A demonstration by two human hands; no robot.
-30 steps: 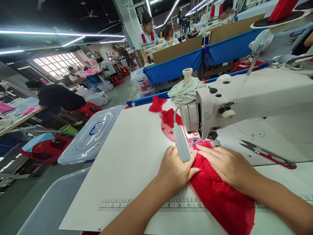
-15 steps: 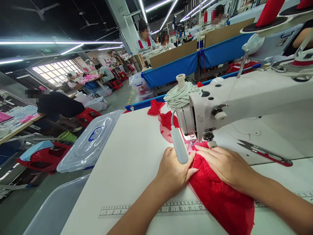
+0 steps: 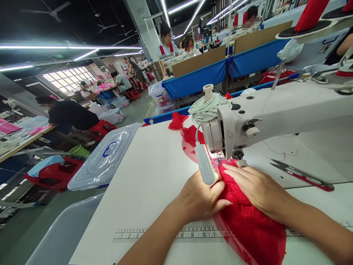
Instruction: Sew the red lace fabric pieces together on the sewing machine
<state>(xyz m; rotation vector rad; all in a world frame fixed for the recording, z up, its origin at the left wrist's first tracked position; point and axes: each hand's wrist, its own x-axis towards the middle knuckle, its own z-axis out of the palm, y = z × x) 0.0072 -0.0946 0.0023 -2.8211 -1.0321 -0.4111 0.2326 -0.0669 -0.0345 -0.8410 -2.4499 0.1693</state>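
Red lace fabric [image 3: 248, 228] lies under the sewing machine's presser foot [image 3: 218, 161] and trails toward me over the table's front. My left hand [image 3: 201, 195] is closed on the fabric's left edge, fingers curled and thumb lying on top; the lamp partly hides it. My right hand [image 3: 256, 187] rests on the fabric just right of the needle, its fingers stretched out and flat. The white sewing machine [image 3: 275, 114] reaches in from the right. Beyond the foot, more red pieces with sheer mesh [image 3: 190, 138] spread on the table.
A small grey lamp [image 3: 205, 165] hangs before the needle. Thread snips [image 3: 303, 175] lie right of my right hand. A printed ruler [image 3: 143, 235] crosses the white table [image 3: 129, 184]. Lidded plastic bins [image 3: 107, 154] stand at the left. Co-workers sit farther back.
My left hand has drawn back slightly toward me, its fingers curling more around the fabric edge. The hanging fabric has shifted and rumpled; my right hand stays flat in place.
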